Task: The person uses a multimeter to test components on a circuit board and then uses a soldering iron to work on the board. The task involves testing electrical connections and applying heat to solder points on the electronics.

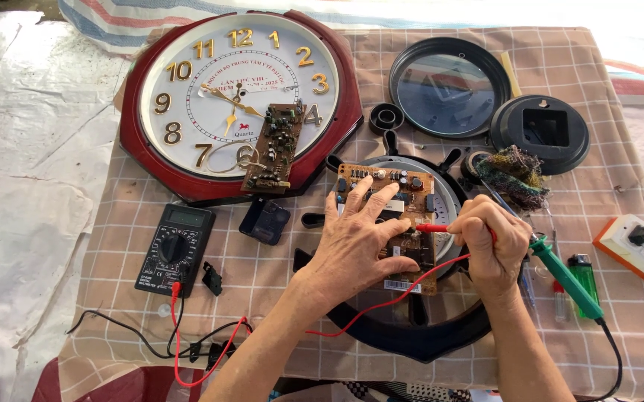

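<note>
Two hands on one small circuit board (389, 195), so a slip is the worry: the right hand (489, 244) pinches a red probe (432, 228) with its tip down among tightly packed parts, and any twitch could bridge two neighbouring points or skate off the spot. The left hand (355, 242) lies flat with fingers spread, pressing the board onto the round clock back (452, 195), but the red lead (381, 301) trailing toward the multimeter (175, 249) could snag a wrist, and the soldering iron (564, 272) sits just beside the right hand
</note>
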